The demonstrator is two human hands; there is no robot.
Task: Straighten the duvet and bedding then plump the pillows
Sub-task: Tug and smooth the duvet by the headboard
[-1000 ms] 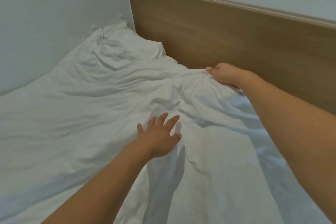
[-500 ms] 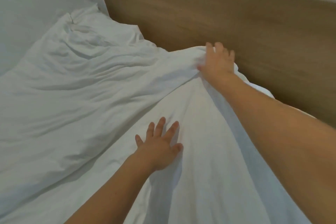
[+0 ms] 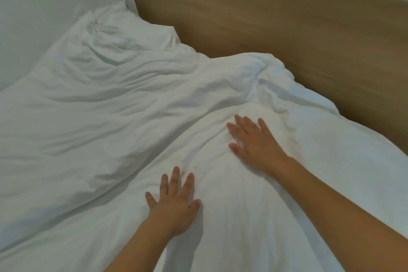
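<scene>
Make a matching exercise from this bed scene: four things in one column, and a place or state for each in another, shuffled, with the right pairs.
Things:
1. left hand
2. right hand
3. pillow
4. headboard

Places or states:
A. wooden, upright behind the bedding
B. tucked in the far corner by the wall
C. flat on the duvet, nearer the camera
D. flat on the duvet, closer to the headboard

Pairs: 1-C, 2-D, 3-B, 4-A

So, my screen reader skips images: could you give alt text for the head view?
Both hands, left hand and right hand, press flat with fingers spread on a rumpled white duvet. A wooden headboard runs behind, with a creased pillow in the far corner.
</scene>
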